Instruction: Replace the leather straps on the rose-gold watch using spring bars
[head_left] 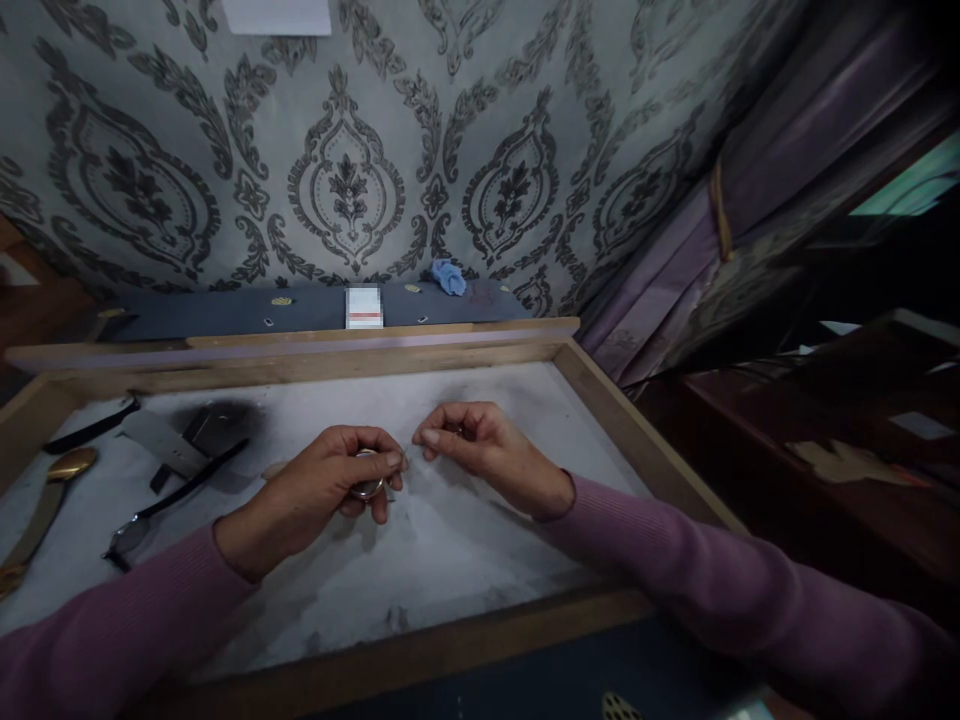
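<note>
My left hand (337, 475) is closed around a small round metal watch case (367, 488), its fingers and thumb hiding part of the rim. Just to the right, my right hand (469, 440) has its thumb and forefinger pinched together. Whatever lies between those fingertips is too small to make out. The fingertips of both hands come close to each other above the white lining of a shallow wooden drawer (525, 560). Left of my hands lie a watch with a black strap (187, 490) and a gold-coloured watch (71, 465).
A grey metal block (165, 445) and another black strap (94, 425) lie at the drawer's left. Behind the drawer's raised wooden rim (300, 340), a small white box (364, 307) and a crumpled blue cloth (448, 277) rest on a dark surface. A purple curtain (667, 270) hangs at the right.
</note>
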